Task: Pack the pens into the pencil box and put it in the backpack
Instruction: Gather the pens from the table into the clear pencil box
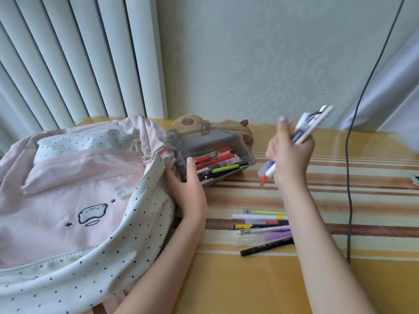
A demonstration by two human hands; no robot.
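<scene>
A clear grey pencil box (207,141) stands tilted at the middle of the table, lid open, with several red, green and black pens (217,164) inside. My left hand (188,184) grips its near left end. To the right of the box, my right hand (289,152) is raised above the table and closed around a bundle of pens (305,130) that sticks out above and below the fist. Several loose pens (264,227) lie on the tablecloth under my right forearm. The pink and dotted white backpack (68,191) lies flat at the left, touching the box.
A brown plush toy (238,128) lies behind the box against the wall. A dark cable (348,177) hangs down across the right side of the table. White radiator ribs (68,64) rise at the back left. A small object (415,179) pokes in at the right edge.
</scene>
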